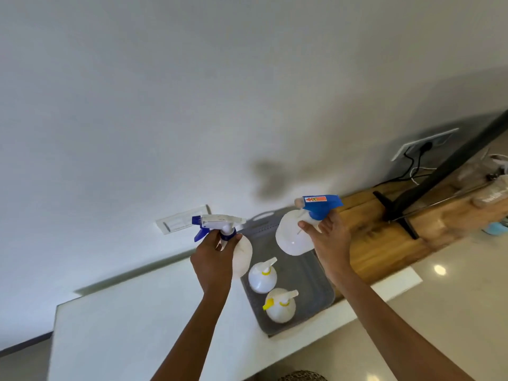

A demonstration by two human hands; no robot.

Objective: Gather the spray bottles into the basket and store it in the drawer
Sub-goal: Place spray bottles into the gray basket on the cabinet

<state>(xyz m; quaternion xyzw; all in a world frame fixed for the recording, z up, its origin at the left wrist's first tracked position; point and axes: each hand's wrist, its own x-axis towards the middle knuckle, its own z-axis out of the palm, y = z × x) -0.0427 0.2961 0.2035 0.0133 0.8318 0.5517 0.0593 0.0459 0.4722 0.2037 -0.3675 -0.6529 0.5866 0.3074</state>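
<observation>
A grey plastic basket point(319, 281) sits on the white counter point(137, 320) against the wall. Two white spray bottles with yellow collars stand inside it, one point(262, 276) behind the other point(280, 305). My left hand point(213, 257) grips the neck of a white bottle with a dark blue trigger point(242, 254), held over the basket's left edge. My right hand point(330, 237) grips a white bottle with a bright blue spray head point(292, 237), raised above the basket's far end.
A wooden top point(384, 237) runs to the right of the basket, with a black monitor stand point(395, 207) and cables on it. A wall socket point(423, 143) is behind. Glossy floor point(453, 284) lies at the lower right.
</observation>
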